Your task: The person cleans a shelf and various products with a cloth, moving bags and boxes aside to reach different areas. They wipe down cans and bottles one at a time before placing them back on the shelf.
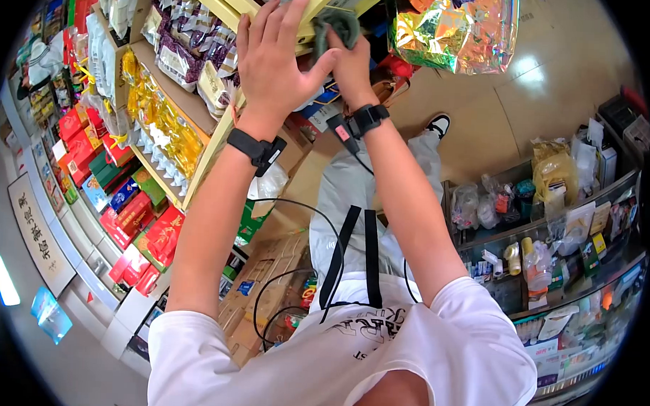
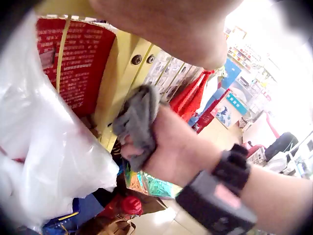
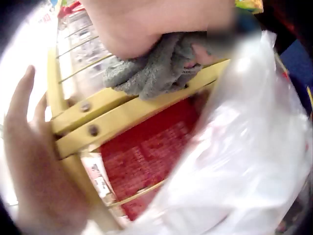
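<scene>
In the head view my left hand (image 1: 273,61) rests on the pale yellow shelf frame (image 1: 216,4), fingers extended and thumb out to the side. Close on its right, my right hand (image 1: 353,71) grips a bunched grey cloth (image 1: 338,26). The left wrist view has the same cloth (image 2: 137,120) pressed against a yellow upright with two screws, my right fingers curled round it. Seen from the right wrist, the cloth (image 3: 151,68) lies along the yellow bars (image 3: 132,115), and my left hand (image 3: 41,171) is beside the frame's corner.
A white plastic bag (image 2: 44,132) hangs close by the frame, with a red printed box (image 2: 73,63) behind the bars. Packaged snacks (image 1: 176,62) fill the shelf at left. Shiny wrapped goods (image 1: 456,32) stand at upper right; a glass display counter (image 1: 552,247) borders the right side.
</scene>
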The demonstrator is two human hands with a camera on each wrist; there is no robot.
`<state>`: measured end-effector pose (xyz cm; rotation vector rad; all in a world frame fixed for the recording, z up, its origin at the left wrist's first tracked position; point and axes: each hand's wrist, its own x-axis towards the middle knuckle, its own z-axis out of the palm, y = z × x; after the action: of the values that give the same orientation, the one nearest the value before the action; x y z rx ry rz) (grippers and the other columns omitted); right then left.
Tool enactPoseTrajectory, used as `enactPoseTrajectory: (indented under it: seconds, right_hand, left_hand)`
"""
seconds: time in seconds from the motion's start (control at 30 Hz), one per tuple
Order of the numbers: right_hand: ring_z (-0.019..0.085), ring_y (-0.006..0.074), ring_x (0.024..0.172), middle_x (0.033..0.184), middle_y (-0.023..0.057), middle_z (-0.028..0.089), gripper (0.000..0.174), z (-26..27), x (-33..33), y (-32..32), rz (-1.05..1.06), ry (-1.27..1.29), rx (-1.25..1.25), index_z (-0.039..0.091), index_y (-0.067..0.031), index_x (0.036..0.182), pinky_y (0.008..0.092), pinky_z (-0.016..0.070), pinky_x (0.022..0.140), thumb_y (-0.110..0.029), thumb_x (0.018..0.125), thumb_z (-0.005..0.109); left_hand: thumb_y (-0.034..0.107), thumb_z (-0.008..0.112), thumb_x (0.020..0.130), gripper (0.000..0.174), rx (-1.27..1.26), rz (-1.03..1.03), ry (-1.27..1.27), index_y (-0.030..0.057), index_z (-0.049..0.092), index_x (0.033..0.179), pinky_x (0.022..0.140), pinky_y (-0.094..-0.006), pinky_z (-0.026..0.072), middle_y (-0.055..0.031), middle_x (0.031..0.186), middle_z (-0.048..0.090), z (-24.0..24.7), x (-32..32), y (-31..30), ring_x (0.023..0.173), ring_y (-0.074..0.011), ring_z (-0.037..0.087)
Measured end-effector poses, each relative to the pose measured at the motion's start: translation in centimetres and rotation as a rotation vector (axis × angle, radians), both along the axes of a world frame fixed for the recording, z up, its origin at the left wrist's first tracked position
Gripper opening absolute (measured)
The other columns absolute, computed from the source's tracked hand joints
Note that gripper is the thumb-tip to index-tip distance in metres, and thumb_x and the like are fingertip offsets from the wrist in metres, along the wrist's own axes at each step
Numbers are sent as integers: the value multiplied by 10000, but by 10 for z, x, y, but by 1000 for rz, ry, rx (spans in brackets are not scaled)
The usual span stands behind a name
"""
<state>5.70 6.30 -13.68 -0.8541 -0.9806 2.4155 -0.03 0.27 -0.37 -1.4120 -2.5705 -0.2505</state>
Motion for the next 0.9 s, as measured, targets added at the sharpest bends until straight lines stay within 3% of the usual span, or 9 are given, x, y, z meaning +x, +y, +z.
enactPoseTrajectory:
  seconds: [0.13, 0.2, 0.3, 0.43, 0.5, 0.53, 0.67, 0.8, 0.9]
  right_hand:
    - [656, 121, 854, 965, 55, 752, 200, -31, 6, 7, 13, -57, 161, 695, 29, 1094, 321, 530, 784, -141, 996, 656]
    - [661, 124, 872, 994, 75, 754, 190, -30, 25, 1, 103, -193, 663, 693, 27, 1094, 331, 537, 802, -132, 1001, 646]
    - [664, 135, 873, 995, 89, 747, 186, -50, 46, -10, -88, -211, 571, 685, 23, 1105, 338, 542, 814, -128, 1008, 634]
    - [640, 142, 934, 1066, 77, 737, 286, -99, 29, 1, -154, -229, -9, 657, 40, 1184, 305, 525, 860, -209, 1058, 594]
    - [642, 181, 927, 1062, 100, 743, 289, -116, -1, -7, -85, -148, 165, 652, 33, 1203, 334, 525, 870, -205, 1051, 592]
    - [687, 276, 973, 1084, 155, 744, 287, -122, -11, -9, -68, -196, 318, 650, 4, 1235, 374, 522, 909, -192, 1033, 595]
    - [656, 430, 1137, 1139, 224, 724, 305, -153, -9, -15, -46, -396, 400, 650, -44, 1262, 438, 520, 946, -191, 998, 603]
    - [676, 418, 1120, 1136, 233, 723, 320, -190, -13, 0, 114, -405, 394, 655, -50, 1268, 432, 529, 944, -168, 972, 624]
    - [701, 381, 1103, 1130, 236, 727, 332, -135, -3, 0, 138, -317, 341, 661, -32, 1255, 411, 533, 937, -175, 957, 641]
  left_hand:
    - [498, 764, 833, 822, -25, 10, 2, 121, 483, 1508, 1149, -527, 327, -130, 1335, 619, 1, 2, 1, 1311, -329, 535]
    - [492, 767, 832, 825, -42, 7, -6, 115, 481, 1508, 1147, -526, 328, -128, 1337, 618, 3, 4, -1, 1310, -330, 536]
    - [466, 775, 826, 832, -31, 8, -41, 96, 476, 1509, 1141, -523, 335, -123, 1332, 622, 0, -1, -2, 1305, -334, 540]
    - [433, 779, 824, 818, -49, 5, -23, 77, 484, 1499, 1136, -512, 353, -118, 1348, 621, -1, 0, -3, 1306, -344, 543]
    - [533, 782, 800, 854, -4, -9, 8, 142, 498, 1504, 1115, -531, 361, -85, 1314, 629, -6, -3, -6, 1259, -327, 569]
    - [529, 785, 798, 855, 18, -32, 17, 133, 500, 1501, 1111, -524, 368, -86, 1319, 636, -8, -5, -6, 1253, -333, 576]
    - [524, 789, 799, 857, -6, -11, 18, 121, 500, 1498, 1108, -518, 370, -85, 1325, 642, -5, -2, -5, 1249, -338, 578]
    - [439, 790, 829, 862, -68, -16, 2, 49, 445, 1516, 1132, -501, 376, -130, 1454, 571, -2, -1, -5, 1292, -369, 541]
    - [432, 802, 819, 873, -81, -4, -15, 42, 446, 1514, 1132, -503, 377, -133, 1456, 570, 2, 2, -5, 1291, -371, 542]
